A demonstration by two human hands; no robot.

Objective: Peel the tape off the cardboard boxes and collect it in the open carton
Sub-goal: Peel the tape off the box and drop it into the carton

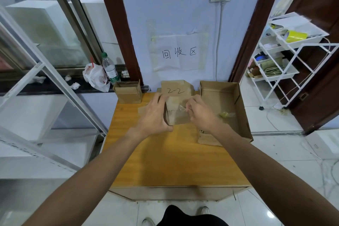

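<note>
Tape strip (182, 107), clear: pinched by right hand (199, 113) off cardboard box (176, 117), which left hand (154, 113) grips. Open carton (218, 88) lies just right of pinching hand.

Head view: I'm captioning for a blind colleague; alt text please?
A person's left hand holds a small cardboard box at a wooden table while the right hand pinches clear tape on it. An open carton holding crumpled tape sits on the right.

Both forearms stretch forward; the left hand (153, 113) curls round a small brown cardboard box (177, 118), and the right hand (200, 113) beside it pinches clear tape (181, 107).
</note>
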